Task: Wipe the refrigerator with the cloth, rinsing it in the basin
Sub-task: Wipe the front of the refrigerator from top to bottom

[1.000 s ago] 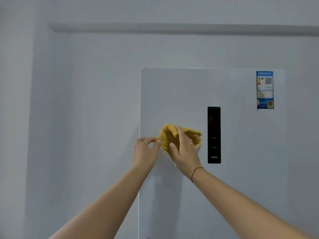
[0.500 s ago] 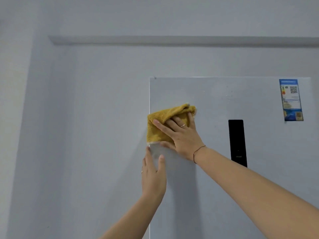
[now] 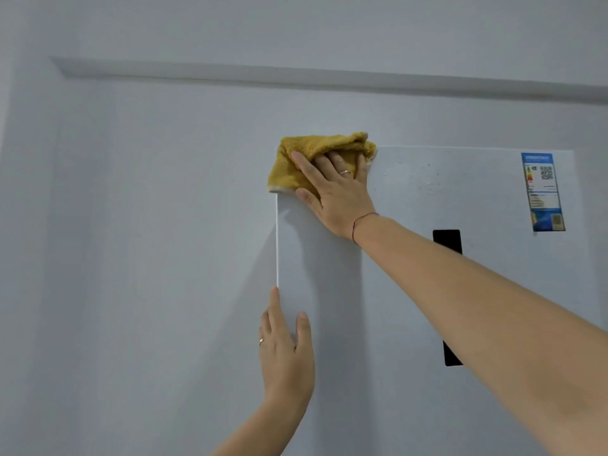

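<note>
Fingers straight, the right hand presses the cloth onto the top corner of the refrigerator; the left hand, flat too, probably steadies it.

so the cloth sits under the right hand's fingers at the refrigerator's top left corner, left hand flat lower down on that edge.

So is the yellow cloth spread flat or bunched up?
Bunched: the fluffy yellow cloth shows folds and crumpled edges under the right hand.
</note>
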Demonstrator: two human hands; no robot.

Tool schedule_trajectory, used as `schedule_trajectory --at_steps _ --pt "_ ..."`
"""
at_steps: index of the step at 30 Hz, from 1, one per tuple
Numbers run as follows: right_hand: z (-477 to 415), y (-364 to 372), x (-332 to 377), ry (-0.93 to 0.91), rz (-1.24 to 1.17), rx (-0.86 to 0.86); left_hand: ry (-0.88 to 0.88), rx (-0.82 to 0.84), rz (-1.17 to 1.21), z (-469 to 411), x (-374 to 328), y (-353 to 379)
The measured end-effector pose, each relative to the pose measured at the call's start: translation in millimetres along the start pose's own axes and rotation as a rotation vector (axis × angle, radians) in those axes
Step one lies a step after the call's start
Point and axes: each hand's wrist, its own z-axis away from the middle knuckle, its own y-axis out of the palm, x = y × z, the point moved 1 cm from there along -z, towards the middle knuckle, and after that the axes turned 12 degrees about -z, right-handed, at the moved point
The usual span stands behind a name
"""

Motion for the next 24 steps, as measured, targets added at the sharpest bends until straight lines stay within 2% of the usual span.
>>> schedule_trajectory --at_steps 5,11,16,21,24 --pt "75.6 25.1 -6.5 -0.076 -0.044 -0.023 -0.034 -0.111 -0.043 -2.9 -0.8 12.6" --pt "201.2 45.1 -20.0 -0.187 -0.044 0.034 -0.091 -0.203 -0.109 -3.4 -6.1 22.3" --pt "297.6 58.6 -42.6 -0.284 -0.042 -0.048 -0.100 -0.236 -0.147 -2.4 -8.0 28.0" --pt "270.9 50.7 -60.1 -0.321 0.023 -0.041 -0.124 -0.270 -0.163 -2.8 -12.2 31.1" --pt "219.2 36.7 -68.1 -0.157 0.047 -0.032 -0.139 -0.274 -0.147 -3.2 -12.6 31.7"
